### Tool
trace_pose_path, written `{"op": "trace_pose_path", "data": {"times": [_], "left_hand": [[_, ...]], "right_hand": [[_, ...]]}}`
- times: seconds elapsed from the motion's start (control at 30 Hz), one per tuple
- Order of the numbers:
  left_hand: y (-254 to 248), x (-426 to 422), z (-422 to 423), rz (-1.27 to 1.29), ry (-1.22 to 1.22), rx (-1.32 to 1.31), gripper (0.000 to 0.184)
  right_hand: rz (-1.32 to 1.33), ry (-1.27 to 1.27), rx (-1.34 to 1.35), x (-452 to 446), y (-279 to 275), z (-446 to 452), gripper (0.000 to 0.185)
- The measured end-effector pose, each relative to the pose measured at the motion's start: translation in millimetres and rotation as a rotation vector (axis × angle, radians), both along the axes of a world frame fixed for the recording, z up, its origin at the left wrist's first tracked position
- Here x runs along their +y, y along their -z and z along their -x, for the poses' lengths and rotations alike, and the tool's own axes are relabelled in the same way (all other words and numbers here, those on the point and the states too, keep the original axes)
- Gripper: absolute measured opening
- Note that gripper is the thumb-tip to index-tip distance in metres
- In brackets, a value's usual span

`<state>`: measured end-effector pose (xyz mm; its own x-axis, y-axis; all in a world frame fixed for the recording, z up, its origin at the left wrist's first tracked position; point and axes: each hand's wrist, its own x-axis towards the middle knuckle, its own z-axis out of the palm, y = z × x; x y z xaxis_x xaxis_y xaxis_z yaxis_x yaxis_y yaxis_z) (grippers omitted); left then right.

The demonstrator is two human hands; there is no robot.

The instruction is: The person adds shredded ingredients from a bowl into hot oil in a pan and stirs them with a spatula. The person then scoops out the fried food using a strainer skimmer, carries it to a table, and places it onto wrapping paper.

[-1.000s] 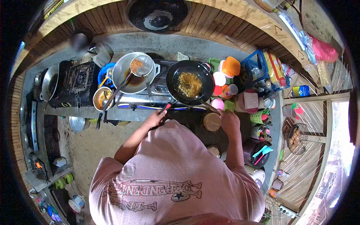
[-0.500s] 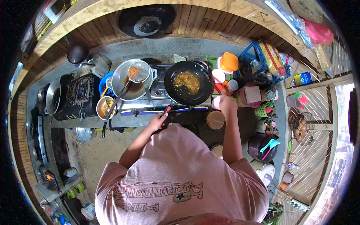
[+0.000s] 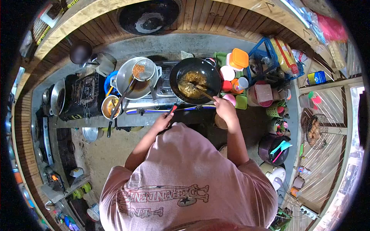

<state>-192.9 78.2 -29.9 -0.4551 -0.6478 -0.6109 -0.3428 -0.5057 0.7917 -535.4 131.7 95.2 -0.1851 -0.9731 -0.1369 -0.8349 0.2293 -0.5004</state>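
My left hand (image 3: 163,120) is closed round the red-and-black handle (image 3: 172,110) of a black wok (image 3: 214,85) on the stove's right burner. Brown shredded food (image 3: 197,78) lies in oil inside the wok. In my right hand (image 3: 224,107) is the wooden handle of a spatula (image 3: 204,93), its head down in the food at the wok's lower left. Left of the wok stands a large metal pot (image 3: 123,73) with brown liquid, and a strainer (image 3: 148,64) holding orange-brown bits rests across its top.
A small pot (image 3: 105,109) with a ladle stands beside the large pot. A grill rack (image 3: 85,90) is at the left. Right of the wok are an orange-lidded container (image 3: 239,58), jars and a blue basket (image 3: 269,49). A black wok (image 3: 148,17) hangs on the wall.
My right hand has moved left from beside the jars towards the wok, and the spatula's head now sits in the food. The food has shifted. My left hand keeps its hold on the wok handle.
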Motion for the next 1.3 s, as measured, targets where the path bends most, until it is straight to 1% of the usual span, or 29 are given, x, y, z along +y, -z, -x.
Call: {"op": "trace_pose_path", "data": {"times": [0.03,0.07,0.1,0.17,0.23,0.27,0.33,0.37,0.43,0.47,0.57,0.6,0.63,0.7,0.73,0.77,0.83,0.9,0.97,1.0,1.07,1.13,1.17,1.23,1.27,1.3], "left_hand": [[-3.2,0.0,0.4,-0.034,-0.01,0.015,0.043],[-2.3,-0.1,0.5,-0.035,-0.012,0.012,0.043],[0.1,0.6,0.4,-0.029,-0.025,0.026,0.043],[3.5,0.9,-0.7,-0.022,-0.039,0.038,0.043],[3.0,-0.5,-1.7,-0.037,-0.016,0.036,0.044],[2.7,-0.1,-1.7,-0.034,-0.015,0.035,0.044],[-3.8,1.1,1.0,-0.003,-0.021,-0.038,0.044],[-4.8,1.0,1.5,-0.002,-0.016,-0.039,0.044],[-6.3,1.9,1.5,0.028,-0.001,-0.042,0.045],[-7.0,-0.3,2.5,0.033,0.004,-0.043,0.045],[-7.1,0.3,2.3,0.031,-0.004,-0.044,0.047],[-8.4,0.0,3.2,0.042,-0.014,-0.035,0.047],[-9.6,1.7,3.3,0.049,-0.022,-0.028,0.047],[-9.1,2.4,3.2,0.051,-0.023,-0.04,0.047],[-6.3,1.7,2.6,0.04,-0.02,-0.039,0.046],[-3.8,0.4,1.5,0.031,-0.017,-0.039,0.045],[-7.6,1.1,2.9,0.04,-0.02,-0.045,0.044],[-9.6,0.2,2.5,0.045,-0.022,-0.053,0.043],[-8.9,-1.3,1.4,-0.004,-0.004,-0.028,0.04],[-8.0,-0.7,2.7,0.002,-0.017,-0.063,0.042],[-7.6,-1.0,2.7,0.016,-0.006,-0.065,0.041],[-6.0,-1.2,3.0,0.074,0.005,-0.103,0.039],[-2.1,-1.5,2.1,0.077,0.017,-0.112,0.039],[-0.2,-2.1,2.4,0.038,-0.004,-0.059,0.038],[1.0,-0.8,2.6,0.04,-0.016,-0.069,0.038],[2.7,-1.8,1.3,0.04,-0.005,-0.075,0.038]], "right_hand": [[0.026,-0.022,0.03,7.4,-14.4,-4.3,0.031],[0.123,-0.051,0.105,14.9,-13.3,-0.3,0.032],[0.121,-0.053,0.102,21.4,-23.7,0.7,0.032],[0.019,-0.042,0.217,32.1,-54.8,2.5,0.032],[0.025,-0.049,0.242,40.1,-53.0,11.3,0.032],[-0.014,-0.051,0.281,42.0,-51.8,13.3,0.034],[-0.051,-0.033,0.346,38.0,-42.8,10.4,0.036],[-0.05,-0.028,0.345,32.9,-31.8,7.1,0.036],[0.129,0.01,0.312,24.3,-14.9,-1.7,0.034],[0.166,0.026,0.273,20.8,-13.9,-5.4,0.032],[0.17,0.088,0.254,15.3,-7.2,-0.9,0.03],[0.086,0.12,0.258,14.8,-14.5,0.9,0.029],[0.08,0.132,0.232,17.5,-12.8,8.0,0.027],[0.113,0.114,0.222,24.8,-28.1,16.9,0.027],[0.052,0.122,0.195,26.9,-41.7,19.5,0.027],[0.054,0.127,0.193,29.5,-44.9,22.4,0.027],[-0.014,0.017,0.274,33.4,-47.0,26.8,0.029],[-0.031,-0.005,0.299,31.2,-39.0,22.9,0.03],[-0.008,0.014,0.257,21.8,-35.2,11.5,0.031],[0.104,0.026,0.233,16.9,-24.7,8.4,0.033],[0.084,0.063,0.209,13.5,-12.8,11.7,0.033],[0.046,0.107,0.188,8.9,-18.6,12.7,0.032],[0.1,0.132,0.147,8.5,-20.7,15.3,0.031],[0.077,0.18,0.197,3.3,-17.3,24.3,0.031],[0.088,0.198,0.242,-0.4,-15.1,26.4,0.026],[0.085,0.209,0.236,-4.4,-12.1,27.9,0.026]]}}
